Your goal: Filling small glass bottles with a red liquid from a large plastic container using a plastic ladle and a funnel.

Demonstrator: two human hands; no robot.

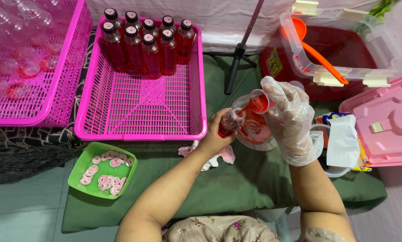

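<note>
The gloved right hand (290, 117) grips a small cup (260, 102), tipping red liquid into a bottle (230, 122) held by the bare left hand (216, 136) above a bowl (255, 130).

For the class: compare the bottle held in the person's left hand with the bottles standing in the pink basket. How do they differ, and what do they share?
The held bottle is tilted, while the basket bottles stand upright.
The held bottle is uncapped and only partly filled as a small cup in the gloved right hand pours into it; the basket bottles are capped and full.
The left hand grips the held bottle; the basket bottles stand untouched.
Both are small clear bottles holding red liquid.
</note>
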